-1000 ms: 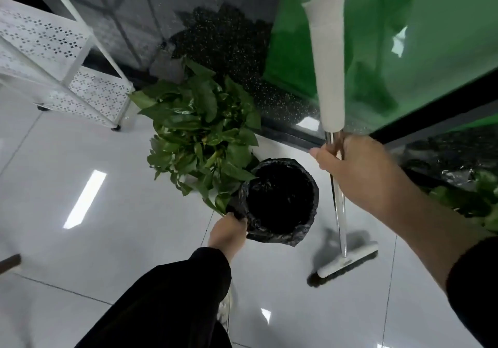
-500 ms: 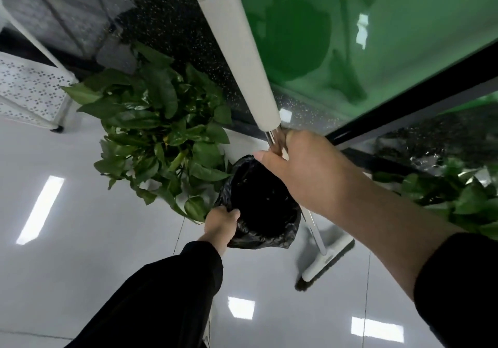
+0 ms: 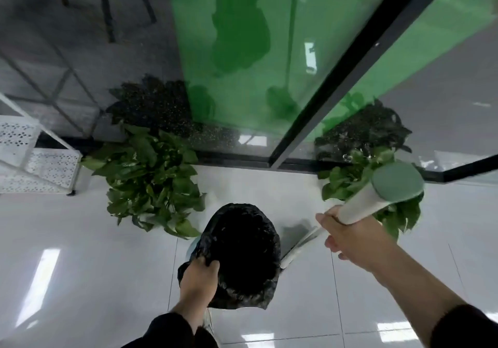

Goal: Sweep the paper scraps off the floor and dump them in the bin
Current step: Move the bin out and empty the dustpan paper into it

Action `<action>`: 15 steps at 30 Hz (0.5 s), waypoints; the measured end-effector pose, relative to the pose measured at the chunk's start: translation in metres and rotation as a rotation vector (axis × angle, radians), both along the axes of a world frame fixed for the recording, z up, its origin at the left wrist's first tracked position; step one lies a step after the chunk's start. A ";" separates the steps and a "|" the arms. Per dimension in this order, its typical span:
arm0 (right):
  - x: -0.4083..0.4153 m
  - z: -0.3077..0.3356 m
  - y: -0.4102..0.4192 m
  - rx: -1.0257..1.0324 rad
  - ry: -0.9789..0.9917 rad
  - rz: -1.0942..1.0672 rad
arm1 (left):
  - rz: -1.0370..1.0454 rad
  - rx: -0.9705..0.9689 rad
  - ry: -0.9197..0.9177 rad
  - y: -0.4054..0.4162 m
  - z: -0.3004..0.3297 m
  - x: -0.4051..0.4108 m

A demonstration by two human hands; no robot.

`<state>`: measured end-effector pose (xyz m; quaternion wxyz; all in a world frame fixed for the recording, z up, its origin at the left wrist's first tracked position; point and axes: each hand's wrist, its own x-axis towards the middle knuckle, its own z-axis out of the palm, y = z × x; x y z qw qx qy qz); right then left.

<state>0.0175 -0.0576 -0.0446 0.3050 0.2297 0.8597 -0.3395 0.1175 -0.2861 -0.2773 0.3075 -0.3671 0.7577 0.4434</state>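
A round bin lined with a black plastic bag (image 3: 244, 250) stands on the white tiled floor below me. My left hand (image 3: 199, 277) grips the near rim of the bag. My right hand (image 3: 353, 237) is closed around the broom handle (image 3: 377, 199), just below its white grip with the green end cap. The handle leans down to the left, and the broom head (image 3: 292, 253) rests on the floor right beside the bin. No paper scraps show on the floor, and the bin's inside is too dark to see into.
A leafy potted plant (image 3: 151, 178) stands left of the bin, another (image 3: 377, 186) to the right behind the broom grip. A glass wall with a black frame (image 3: 318, 97) runs along the back. A white perforated metal shelf (image 3: 35, 159) is at the far left.
The broom's top has swung from upper left over to the right, so it now leans the other way. My left hand has stayed on the bag's rim. The view has tilted up.
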 end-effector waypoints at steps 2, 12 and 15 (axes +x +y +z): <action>0.043 0.034 0.046 -0.044 0.036 -0.149 | -0.046 -0.025 0.033 0.014 0.043 0.020; 0.345 0.207 0.261 -0.229 0.335 -0.412 | -0.395 -0.177 0.169 0.183 0.210 0.126; 0.435 0.249 0.313 -0.246 0.413 -0.520 | -0.478 -0.173 0.182 0.256 0.247 0.152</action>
